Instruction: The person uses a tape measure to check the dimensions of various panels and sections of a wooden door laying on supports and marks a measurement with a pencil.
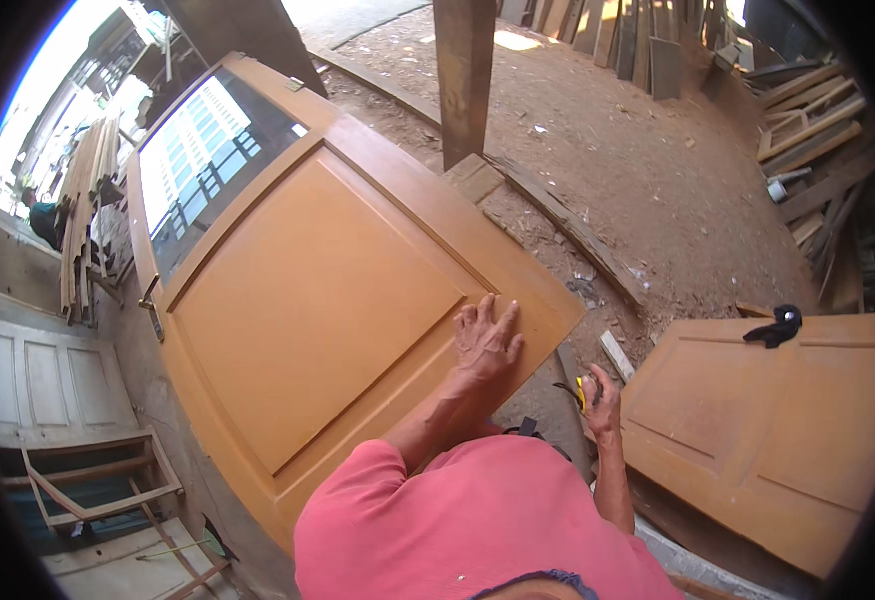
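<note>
My left hand point(485, 345) lies open on the orange-brown wooden door point(317, 300), fingers spread near its right edge. The door has a large raised panel, a glass pane point(219, 160) at its far end and a metal lever handle point(151, 308) on its left edge. Off the door's near right corner, my right hand point(602, 402) is closed around a small yellow-and-black tool point(582, 390), mostly hidden by the fingers, so its exact kind does not show.
To the right lies another wooden door panel point(747, 410) with a black object point(779, 326) on it. A wooden post point(460, 90) rises beyond the door. Timber offcuts point(807, 130) pile up at far right. On the left stand a white panelled door point(42, 380) and a wooden frame point(107, 480).
</note>
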The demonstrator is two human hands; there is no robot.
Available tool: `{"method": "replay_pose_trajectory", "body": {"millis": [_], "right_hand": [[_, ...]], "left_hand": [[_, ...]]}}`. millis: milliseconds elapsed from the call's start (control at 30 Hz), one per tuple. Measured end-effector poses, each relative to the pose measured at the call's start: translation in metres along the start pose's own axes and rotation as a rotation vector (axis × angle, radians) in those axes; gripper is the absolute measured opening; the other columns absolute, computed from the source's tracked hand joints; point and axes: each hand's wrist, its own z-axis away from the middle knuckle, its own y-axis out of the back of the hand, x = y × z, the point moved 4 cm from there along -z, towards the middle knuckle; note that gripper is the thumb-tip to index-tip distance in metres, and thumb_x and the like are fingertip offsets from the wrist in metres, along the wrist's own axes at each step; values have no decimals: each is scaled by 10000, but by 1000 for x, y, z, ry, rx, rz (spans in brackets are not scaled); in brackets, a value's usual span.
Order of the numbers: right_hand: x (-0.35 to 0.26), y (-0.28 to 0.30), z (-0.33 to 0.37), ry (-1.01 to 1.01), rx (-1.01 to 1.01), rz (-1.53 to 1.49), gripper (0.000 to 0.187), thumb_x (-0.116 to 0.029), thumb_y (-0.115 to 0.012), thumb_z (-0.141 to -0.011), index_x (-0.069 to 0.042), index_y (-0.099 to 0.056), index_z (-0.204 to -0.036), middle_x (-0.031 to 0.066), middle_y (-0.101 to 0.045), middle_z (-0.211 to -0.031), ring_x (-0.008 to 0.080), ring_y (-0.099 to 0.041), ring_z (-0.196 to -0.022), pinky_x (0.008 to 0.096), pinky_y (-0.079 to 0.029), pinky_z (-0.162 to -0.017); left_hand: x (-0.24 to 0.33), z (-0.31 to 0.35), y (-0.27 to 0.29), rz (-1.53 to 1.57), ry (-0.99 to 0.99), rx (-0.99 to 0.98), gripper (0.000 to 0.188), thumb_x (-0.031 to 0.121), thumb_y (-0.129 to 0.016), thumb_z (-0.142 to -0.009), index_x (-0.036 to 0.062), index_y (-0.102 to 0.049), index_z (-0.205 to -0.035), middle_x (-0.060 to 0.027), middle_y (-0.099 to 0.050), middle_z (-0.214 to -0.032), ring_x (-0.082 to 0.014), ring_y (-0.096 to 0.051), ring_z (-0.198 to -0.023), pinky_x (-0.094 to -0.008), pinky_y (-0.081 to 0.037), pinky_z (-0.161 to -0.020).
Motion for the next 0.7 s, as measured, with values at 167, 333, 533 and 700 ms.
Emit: {"method": "replay_pose_trajectory", "body": {"millis": [167, 333, 533, 700], "right_hand": [[101, -4, 25, -556, -247, 56, 445, -301, -672, -956, 13, -665, -1272, 242, -747, -1084, 402, -717, -1038, 435, -559, -901], [174, -37, 79, -526, -640, 424, 429, -377, -680, -866, -93, -745, -1181, 228, -732, -1141, 375, -709, -1090, 478, -551, -894], [228, -41, 115, -688, -631, 228, 402, -448, -699, -905, -147, -768, -1164, 177, -745, -1146, 363, -712, -1052, 458, -557, -881], [298, -11, 118, -740, -538, 234, 445, -527, -665, -935, -160, -768, -1163, 157, -758, -1108, 325, -721, -986, 457, -560, -821]], "left_hand": [[4, -3, -7, 42, -3, 49, 589, 377, -709, -861, 224, -610, -1421, -233, -348, -1568, -439, -364, -1356, -559, -296, -1132], [13, -7, -16, -70, -62, 74, 591, 333, -687, -867, 155, -602, -1425, -339, -239, -1612, -499, -290, -1426, -594, -232, -1173], [37, -7, -65, -171, -186, -39, 748, 423, -589, -938, 20, -414, -1544, -354, -185, -1642, -530, -139, -1524, -622, -105, -1229], [75, -48, -81, -202, -216, -99, 783, 453, -544, -980, 12, -328, -1590, -349, -169, -1652, -534, -66, -1546, -622, -43, -1245]]}}
